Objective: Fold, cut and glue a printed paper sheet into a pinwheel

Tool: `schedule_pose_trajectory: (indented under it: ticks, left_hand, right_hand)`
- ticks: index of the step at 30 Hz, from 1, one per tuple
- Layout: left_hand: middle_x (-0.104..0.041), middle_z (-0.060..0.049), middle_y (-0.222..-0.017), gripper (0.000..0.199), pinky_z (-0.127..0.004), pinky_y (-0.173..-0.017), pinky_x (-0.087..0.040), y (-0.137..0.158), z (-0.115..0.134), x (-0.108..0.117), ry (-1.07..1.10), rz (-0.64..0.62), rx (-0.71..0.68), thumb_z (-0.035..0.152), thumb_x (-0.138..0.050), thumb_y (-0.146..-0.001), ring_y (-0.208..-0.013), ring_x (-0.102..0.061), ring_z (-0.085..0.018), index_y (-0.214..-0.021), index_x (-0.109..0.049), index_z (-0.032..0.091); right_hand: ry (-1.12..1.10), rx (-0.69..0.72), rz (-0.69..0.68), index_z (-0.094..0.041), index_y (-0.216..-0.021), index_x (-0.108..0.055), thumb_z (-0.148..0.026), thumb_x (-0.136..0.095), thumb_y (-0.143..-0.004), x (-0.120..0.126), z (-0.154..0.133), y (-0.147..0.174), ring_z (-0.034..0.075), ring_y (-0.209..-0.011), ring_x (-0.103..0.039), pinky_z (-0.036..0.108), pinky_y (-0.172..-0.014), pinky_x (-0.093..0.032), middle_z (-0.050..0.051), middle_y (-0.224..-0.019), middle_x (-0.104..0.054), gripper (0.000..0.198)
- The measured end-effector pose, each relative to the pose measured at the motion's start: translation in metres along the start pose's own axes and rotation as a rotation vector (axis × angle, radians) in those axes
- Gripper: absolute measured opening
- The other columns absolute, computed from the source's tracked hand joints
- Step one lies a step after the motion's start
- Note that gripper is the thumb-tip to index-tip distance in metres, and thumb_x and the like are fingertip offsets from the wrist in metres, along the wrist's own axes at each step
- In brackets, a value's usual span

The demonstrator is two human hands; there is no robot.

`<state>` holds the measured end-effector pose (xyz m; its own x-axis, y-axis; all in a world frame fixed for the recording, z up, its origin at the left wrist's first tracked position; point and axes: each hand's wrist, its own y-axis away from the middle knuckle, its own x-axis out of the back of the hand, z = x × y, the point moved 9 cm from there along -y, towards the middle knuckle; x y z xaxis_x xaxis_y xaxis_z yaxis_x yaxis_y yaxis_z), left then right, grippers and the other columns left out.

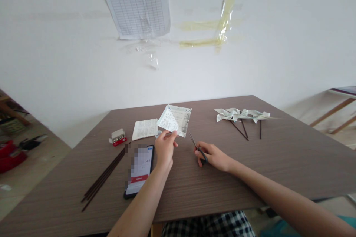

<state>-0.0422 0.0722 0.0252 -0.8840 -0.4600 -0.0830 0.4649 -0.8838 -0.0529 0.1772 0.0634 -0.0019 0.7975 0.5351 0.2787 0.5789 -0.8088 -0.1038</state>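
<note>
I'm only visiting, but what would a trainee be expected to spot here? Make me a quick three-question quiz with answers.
1. What does the right hand hold?
2. True or false: the left hand is holding the phone.
3. How many paper pinwheels lie on the table?

Key:
1. Scissors.
2. False; it holds a piece of printed paper, while the phone lies on the table.
3. Three.
</note>
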Motion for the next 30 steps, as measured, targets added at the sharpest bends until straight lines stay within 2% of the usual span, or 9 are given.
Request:
schedule_pose_trajectory:
  ticks: [5, 12, 23, 30]
  left_hand:
    - [-0.084, -0.004, -0.076, 0.04, -0.024, -0.051, -0.035, -0.001, -0.001, 0.001, -0.008, 0.012, -0.026, 0.054, -0.102, -0.077, -0.049, -0.062, -0.014, -0.083, -0.077, 0.023]
    - [-0.083, -0.003, -0.072, 0.039, -0.024, -0.049, -0.036, -0.004, -0.004, 0.001, 0.026, -0.007, -0.043, 0.053, -0.1, -0.071, -0.047, -0.062, -0.014, -0.081, -0.076, 0.024]
    - [-0.085, -0.004, -0.074, 0.037, -0.025, -0.048, -0.034, -0.003, -0.006, -0.002, 0.012, -0.023, -0.041, 0.051, -0.101, -0.075, -0.048, -0.063, -0.015, -0.082, -0.077, 0.024]
    - [-0.086, -0.006, -0.074, 0.033, -0.025, -0.049, -0.036, -0.003, -0.007, -0.003, 0.026, -0.025, -0.031, 0.049, -0.097, -0.071, -0.046, -0.061, -0.014, -0.079, -0.077, 0.024]
  right_hand:
    - [0.033, 0.022, -0.023, -0.031, -0.102, -0.072, -0.068, -0.08, -0.112, -0.003, -0.005, 0.002, 0.027, -0.073, -0.076, 0.038, -0.079, -0.056, -0.001, -0.075, -0.086, 0.039]
    - [0.125, -0.025, -0.115, -0.029, -0.109, -0.068, -0.058, -0.074, -0.116, -0.012, 0.006, -0.001, 0.023, -0.075, -0.071, 0.036, -0.08, -0.053, -0.002, -0.076, -0.082, 0.03]
    - [0.129, -0.05, -0.124, -0.029, -0.112, -0.069, -0.053, -0.074, -0.116, -0.014, 0.012, -0.003, 0.024, -0.077, -0.072, 0.036, -0.084, -0.053, -0.002, -0.075, -0.079, 0.026]
    - [0.106, -0.044, -0.119, -0.028, -0.111, -0.068, -0.053, -0.073, -0.116, -0.015, 0.012, -0.003, 0.024, -0.075, -0.069, 0.037, -0.082, -0.052, -0.002, -0.075, -0.079, 0.025]
